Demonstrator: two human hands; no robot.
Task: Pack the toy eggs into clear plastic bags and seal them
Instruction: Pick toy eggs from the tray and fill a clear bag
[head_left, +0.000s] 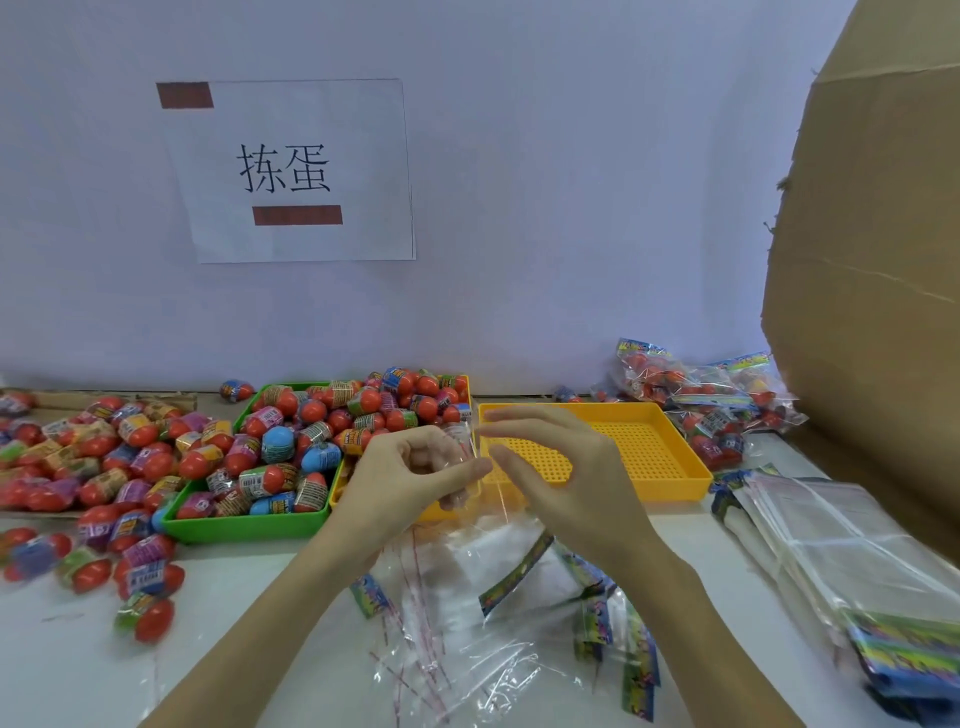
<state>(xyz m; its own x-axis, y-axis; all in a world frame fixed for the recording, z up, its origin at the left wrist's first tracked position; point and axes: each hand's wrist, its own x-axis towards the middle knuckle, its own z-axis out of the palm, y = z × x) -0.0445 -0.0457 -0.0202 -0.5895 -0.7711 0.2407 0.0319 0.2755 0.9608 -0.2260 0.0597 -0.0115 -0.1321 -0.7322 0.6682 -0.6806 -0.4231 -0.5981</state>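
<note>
A tray (249, 525) is sitting left of centre on the table (78, 649), heaped with toy eggs (291, 441), and more loose eggs (104, 452) are lying to its left and in front of it, with one stray egg (236, 391) lying behind it against the wall. A second tray (675, 457) is sitting just to the right of the first, with filled bags (711, 400) piling up behind and to the right of it, beside a cardboard box (872, 260) standing at the table's right edge. A stack of flat bags (831, 561) is lying in front of the filled ones, loose bags (493, 623) are lying at the near centre, both hands, left (410, 478) and right (566, 478), are hovering above these before the trays, and a paper sign (291, 171) is hanging on the wall behind.
</note>
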